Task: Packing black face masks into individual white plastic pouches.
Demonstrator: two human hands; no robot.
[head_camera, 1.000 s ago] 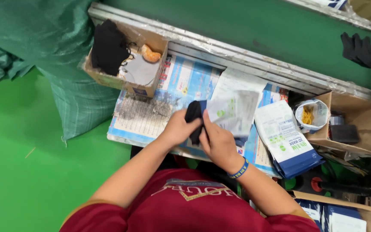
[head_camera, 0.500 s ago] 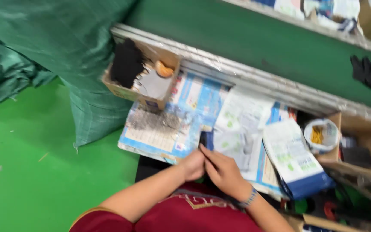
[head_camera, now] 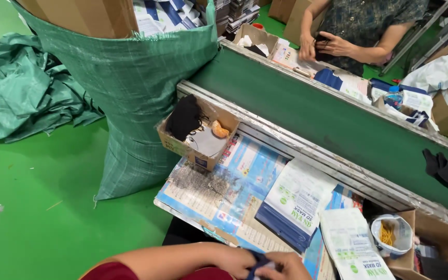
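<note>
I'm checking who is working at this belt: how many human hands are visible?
4: the wearer's left hand and right hand at the bottom edge, and a co-worker's two hands across the green belt.

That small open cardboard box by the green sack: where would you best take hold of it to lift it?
Grip the small cardboard box by its two short side walls, coming down from above. Its top is open and its rim is bare there. A dark cloth bundle fills its sack-side end, so I'd probably avoid reaching inside.
</note>
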